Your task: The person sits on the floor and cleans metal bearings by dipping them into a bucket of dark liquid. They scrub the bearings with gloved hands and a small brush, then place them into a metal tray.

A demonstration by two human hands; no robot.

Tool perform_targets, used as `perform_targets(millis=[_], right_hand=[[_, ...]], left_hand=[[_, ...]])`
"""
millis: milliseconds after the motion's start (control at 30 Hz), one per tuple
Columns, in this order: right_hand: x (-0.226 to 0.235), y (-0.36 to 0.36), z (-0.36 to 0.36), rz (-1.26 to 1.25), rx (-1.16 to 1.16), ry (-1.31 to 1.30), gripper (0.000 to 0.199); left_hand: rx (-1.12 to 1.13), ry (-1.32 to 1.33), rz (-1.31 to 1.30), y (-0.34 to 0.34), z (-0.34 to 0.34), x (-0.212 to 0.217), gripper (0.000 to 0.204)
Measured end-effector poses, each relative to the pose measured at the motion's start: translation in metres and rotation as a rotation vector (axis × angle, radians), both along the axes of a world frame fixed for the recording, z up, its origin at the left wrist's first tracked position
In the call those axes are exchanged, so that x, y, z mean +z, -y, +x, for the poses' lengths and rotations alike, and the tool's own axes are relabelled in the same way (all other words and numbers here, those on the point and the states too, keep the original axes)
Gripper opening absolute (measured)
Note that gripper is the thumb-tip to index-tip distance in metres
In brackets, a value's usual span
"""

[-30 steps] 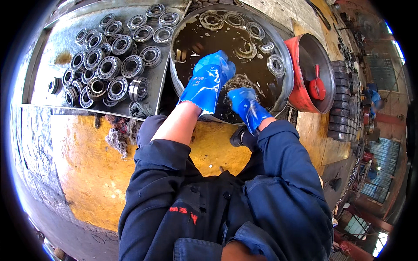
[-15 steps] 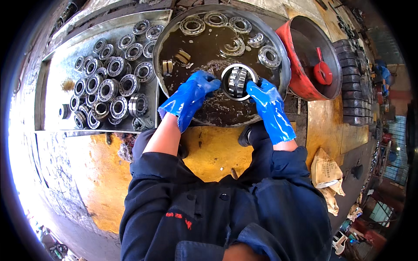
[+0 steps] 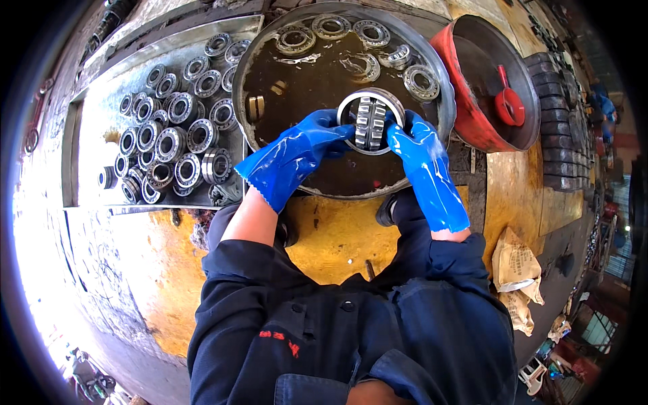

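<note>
Both my hands wear long blue rubber gloves. Between them is a roller bearing, its inner ring and rollers turned crosswise inside the shiny outer ring. My left hand grips its left side with the fingers closed on it. On the right edge, my right hand pinches the ring. The bearing is held over a round metal tub of dark brown liquid. Several more bearings lie in the tub along its far side, such as one bearing at the right. Partly sunk brass-coloured pieces show at the left.
Left of the tub, a metal tray holds many bearings and a grey rag. To the right stands a tilted red basin with a red ladle. Dark stacked blocks and torn brown paper bags are farther right.
My left hand has moved right and taken hold of the bearing, which it was apart from before. The inner part now stands more crosswise in the outer ring. The view has shifted slightly.
</note>
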State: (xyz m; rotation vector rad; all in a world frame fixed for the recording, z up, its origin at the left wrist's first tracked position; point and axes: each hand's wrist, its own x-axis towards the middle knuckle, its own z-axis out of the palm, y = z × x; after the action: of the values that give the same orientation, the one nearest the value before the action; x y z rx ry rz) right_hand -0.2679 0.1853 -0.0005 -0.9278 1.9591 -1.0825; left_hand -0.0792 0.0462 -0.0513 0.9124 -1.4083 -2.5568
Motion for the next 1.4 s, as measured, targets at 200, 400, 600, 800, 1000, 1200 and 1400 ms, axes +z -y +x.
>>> perform_targets(millis=[200, 400, 600, 800, 1000, 1200, 1400], right_hand=[[-0.017, -0.003, 0.001, -0.107, -0.068, 0.262, 0.037], [-0.017, -0.001, 0.001, -0.058, -0.127, 0.429, 0.039], [-0.013, 0.005, 0.001, 0.017, -0.109, 0.252, 0.045], [-0.009, 0.015, 0.002, 0.196, -0.022, 0.029, 0.051], [-0.025, 0.006, -0.004, 0.086, -0.12, 0.397, 0.043], [-0.029, 0.007, -0.001, 0.112, -0.137, 0.412, 0.039], [-0.034, 0.006, -0.003, 0.118, -0.156, 0.42, 0.039]], left_hand=[[0.034, -0.037, -0.034, 0.0, -0.002, 0.005, 0.038], [0.052, 0.046, -0.063, -0.001, -0.004, 0.0, 0.038], [0.019, 0.124, -0.101, -0.002, -0.003, 0.006, 0.043], [0.029, 0.144, -0.109, -0.007, 0.002, 0.002, 0.049], [0.037, 0.179, -0.149, -0.01, 0.003, 0.021, 0.056], [0.089, 0.14, -0.155, -0.016, 0.011, 0.009, 0.054], [0.053, 0.168, -0.124, -0.017, 0.009, 0.014, 0.051]])
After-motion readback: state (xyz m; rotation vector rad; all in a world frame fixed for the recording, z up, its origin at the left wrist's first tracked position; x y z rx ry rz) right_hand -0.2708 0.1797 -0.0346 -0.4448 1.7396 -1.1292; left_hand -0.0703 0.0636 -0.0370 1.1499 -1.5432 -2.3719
